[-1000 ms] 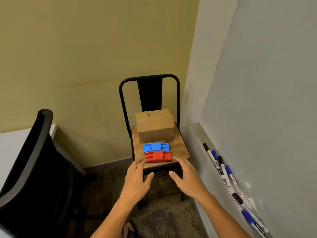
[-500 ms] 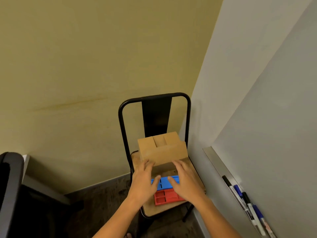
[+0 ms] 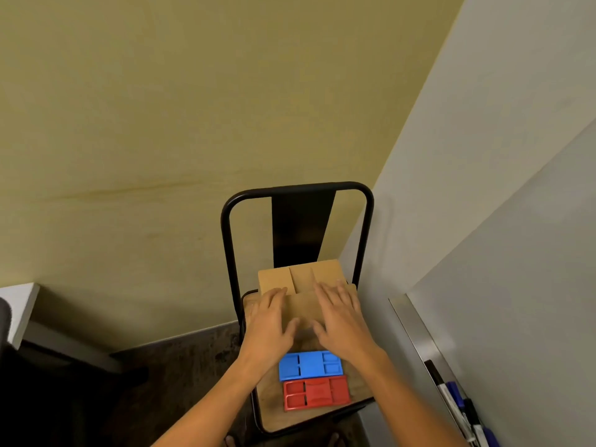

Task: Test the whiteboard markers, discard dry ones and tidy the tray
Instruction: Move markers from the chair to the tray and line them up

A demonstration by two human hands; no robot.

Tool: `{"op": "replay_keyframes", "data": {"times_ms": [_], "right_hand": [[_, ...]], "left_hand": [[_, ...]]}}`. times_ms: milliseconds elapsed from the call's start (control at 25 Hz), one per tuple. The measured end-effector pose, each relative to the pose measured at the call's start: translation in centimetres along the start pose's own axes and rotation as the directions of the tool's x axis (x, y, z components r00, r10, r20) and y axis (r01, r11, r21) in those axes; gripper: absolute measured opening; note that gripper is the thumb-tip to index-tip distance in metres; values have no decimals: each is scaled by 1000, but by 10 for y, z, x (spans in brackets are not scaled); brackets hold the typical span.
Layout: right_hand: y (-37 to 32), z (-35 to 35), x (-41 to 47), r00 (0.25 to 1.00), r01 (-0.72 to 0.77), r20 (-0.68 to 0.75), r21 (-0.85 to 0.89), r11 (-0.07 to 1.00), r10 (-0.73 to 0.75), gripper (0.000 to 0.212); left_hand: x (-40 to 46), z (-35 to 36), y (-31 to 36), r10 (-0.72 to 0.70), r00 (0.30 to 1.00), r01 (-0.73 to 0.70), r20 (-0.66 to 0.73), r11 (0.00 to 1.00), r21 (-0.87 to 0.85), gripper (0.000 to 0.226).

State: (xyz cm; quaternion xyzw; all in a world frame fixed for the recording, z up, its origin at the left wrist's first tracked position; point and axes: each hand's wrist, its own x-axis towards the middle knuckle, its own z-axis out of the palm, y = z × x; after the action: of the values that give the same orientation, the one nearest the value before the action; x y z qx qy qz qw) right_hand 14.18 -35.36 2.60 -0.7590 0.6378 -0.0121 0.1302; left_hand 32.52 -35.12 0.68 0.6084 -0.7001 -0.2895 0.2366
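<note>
Both my hands rest with straight, released fingers on the cardboard box (image 3: 303, 298): left hand (image 3: 269, 327), right hand (image 3: 342, 321). Whiteboard markers (image 3: 458, 404) lie in the tray (image 3: 416, 327), right of that box

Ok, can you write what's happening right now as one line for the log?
hands: left hand and right hand on cardboard box | box: on chair | blue tray, red tray: untouched | markers: on whiteboard ledge

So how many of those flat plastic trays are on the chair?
2. The blue tray lies on the chair seat just behind the red tray, which is nearest the front edge. None seem hidden.
</note>
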Motion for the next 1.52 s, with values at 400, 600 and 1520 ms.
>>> {"op": "replay_keyframes", "data": {"times_ms": [400, 600, 1520], "right_hand": [[24, -4, -36, 962, 115, -258, 82, 990, -90, 42], [24, 0, -54, 979, 74, -199, 154, 985, -43, 33], [56, 11, -7, 964, -142, -183, 255, 956, 192, 67]], "left_hand": [[21, 4, 8, -156, 987, 153, -43, 987, -51, 55], [39, 16, 8, -304, 943, 280, 138, 945, 171, 84], [-10, 7, -8, -401, 856, 230, -327, 861, -454, 60]]}}
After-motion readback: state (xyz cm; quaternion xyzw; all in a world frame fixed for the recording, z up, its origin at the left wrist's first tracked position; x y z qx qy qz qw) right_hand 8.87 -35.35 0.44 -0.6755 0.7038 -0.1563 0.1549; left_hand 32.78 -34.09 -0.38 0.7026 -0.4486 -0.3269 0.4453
